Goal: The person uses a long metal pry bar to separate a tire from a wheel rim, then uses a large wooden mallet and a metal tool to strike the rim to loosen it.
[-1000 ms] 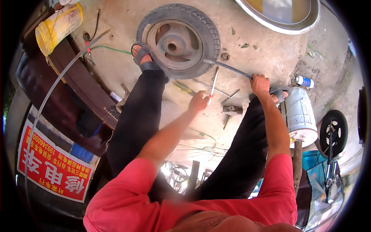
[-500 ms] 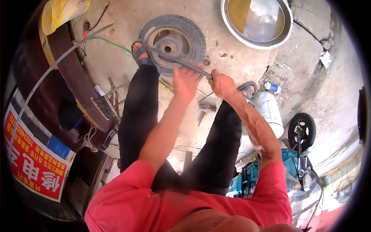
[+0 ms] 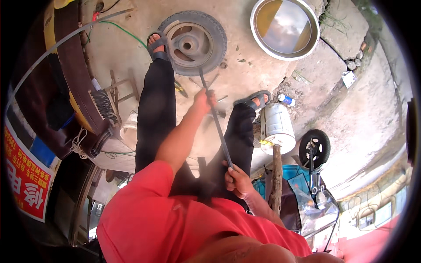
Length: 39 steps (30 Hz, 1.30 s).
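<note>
I hold a long, dark metal bar (image 3: 217, 125) with both hands, slanting from near the wheel down toward my lap. My left hand (image 3: 205, 101) is closed around its upper part. Lower down, my right hand (image 3: 239, 180) grips the near end, close to my right thigh. Beyond the bar's far tip, a wheel with a dusty black tyre (image 3: 219, 46) lies flat on the concrete. My left sandalled foot (image 3: 156, 44) is at the wheel's left edge, covering part of the tyre. The bar's far tip reaches the tyre's near edge in view; I cannot tell whether they touch.
A round metal basin (image 3: 316, 33) of water stands far right. Near my right foot are a white bucket (image 3: 278, 127) and a blue-and-white bottle (image 3: 286, 100). A wooden stick (image 3: 276, 184) rises beside my right arm. A wire brush (image 3: 104, 106) and a brown seat (image 3: 72, 65) are left.
The bar has swung from lying across to pointing steeply away from me. My right hand has come down toward my lap. My left hand, open before, has closed around the bar.
</note>
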Tool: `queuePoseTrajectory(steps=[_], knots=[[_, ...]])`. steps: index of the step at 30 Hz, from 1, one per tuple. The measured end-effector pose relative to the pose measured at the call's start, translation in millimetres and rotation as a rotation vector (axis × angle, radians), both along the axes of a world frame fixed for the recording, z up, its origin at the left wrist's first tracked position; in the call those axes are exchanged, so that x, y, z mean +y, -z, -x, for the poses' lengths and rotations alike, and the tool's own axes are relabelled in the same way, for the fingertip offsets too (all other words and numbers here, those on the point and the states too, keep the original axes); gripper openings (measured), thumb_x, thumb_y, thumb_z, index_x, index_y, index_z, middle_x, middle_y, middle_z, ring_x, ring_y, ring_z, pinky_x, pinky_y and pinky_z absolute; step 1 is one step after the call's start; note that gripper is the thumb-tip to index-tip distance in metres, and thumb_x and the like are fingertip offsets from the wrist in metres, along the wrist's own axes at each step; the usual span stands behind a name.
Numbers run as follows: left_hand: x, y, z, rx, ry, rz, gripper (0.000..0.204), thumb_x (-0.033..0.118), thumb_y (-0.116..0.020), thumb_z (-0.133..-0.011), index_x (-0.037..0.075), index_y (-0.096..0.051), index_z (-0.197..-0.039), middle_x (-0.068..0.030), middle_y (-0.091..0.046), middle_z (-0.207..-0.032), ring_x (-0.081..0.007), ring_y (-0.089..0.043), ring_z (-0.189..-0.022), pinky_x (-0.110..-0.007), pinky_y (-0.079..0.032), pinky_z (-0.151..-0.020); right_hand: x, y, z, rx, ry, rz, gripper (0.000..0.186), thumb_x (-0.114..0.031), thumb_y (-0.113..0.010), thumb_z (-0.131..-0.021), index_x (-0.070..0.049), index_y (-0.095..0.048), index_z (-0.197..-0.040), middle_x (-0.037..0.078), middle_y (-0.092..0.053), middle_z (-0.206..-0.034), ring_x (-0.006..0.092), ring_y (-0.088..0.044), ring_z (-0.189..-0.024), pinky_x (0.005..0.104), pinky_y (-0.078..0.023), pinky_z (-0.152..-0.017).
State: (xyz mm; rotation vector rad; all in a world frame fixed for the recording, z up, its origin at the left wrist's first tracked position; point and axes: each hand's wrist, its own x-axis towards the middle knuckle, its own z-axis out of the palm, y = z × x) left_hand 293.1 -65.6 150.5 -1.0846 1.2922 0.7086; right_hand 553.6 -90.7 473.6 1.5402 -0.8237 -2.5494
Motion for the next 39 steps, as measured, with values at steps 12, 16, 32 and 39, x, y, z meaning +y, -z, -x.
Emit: queuePoseTrajectory(steps=[12, 16, 32, 39], knots=[[26.6, -14.7, 0.1, 0.062, 0.339, 0.188, 0.051, 0.048, -0.035, -0.108, 0.006, -0.057, -0.090, -0.0007, -0.052, -0.068, -0.0104, -0.038, -0.047, -0.028, -0.030, -0.043, 25.7, 38.8, 81.4, -0.086, 0.379, 0.281, 0.028, -0.029, -0.045, -0.107, -0.009, -0.057, -0.122, -0.003, -0.039, -0.068, 0.0096, -0.036, -0.053, 0.0253, -0.029, -0.048], [28.1, -1.9, 19.2, 0.035, 0.434, 0.205, 0.051, 0.047, -0.034, -0.108, 0.005, -0.057, -0.090, -0.0011, -0.052, -0.066, -0.0104, -0.035, -0.044, -0.029, -0.028, -0.041, 22.7, 40.9, 112.7, 0.052, 0.674, 0.446, 0.036, -0.044, -0.042, -0.109, -0.011, -0.056, -0.111, -0.005, -0.032, -0.062, 0.0093, -0.026, -0.049, 0.0266, -0.024, -0.048], [12.2, 50.8, 65.7, 0.009, 0.723, 0.293, 0.047, 0.058, -0.043, -0.100, 0.015, -0.058, -0.091, -0.0072, -0.056, -0.068, -0.0297, -0.052, -0.052, -0.044, -0.038, -0.045, 2.0, 58.9, 205.8, -0.114, 0.340, 0.381, 0.040, -0.047, -0.039, -0.109, -0.015, -0.049, -0.088, -0.003, -0.027, -0.056, 0.0122, -0.022, -0.044, 0.0307, -0.020, -0.042], [-21.6, 92.8, 94.8, -0.162, 1.040, -0.099, 0.037, 0.042, -0.039, -0.104, 0.012, -0.060, -0.097, -0.0155, -0.059, -0.076, -0.0351, -0.058, -0.061, -0.052, -0.045, -0.050, 59.4, 47.2, 219.7, -0.253, 0.131, 0.352, 0.041, -0.049, -0.046, -0.106, -0.014, -0.050, -0.087, -0.003, -0.030, -0.057, 0.0133, -0.027, -0.046, 0.0314, -0.024, -0.044]])
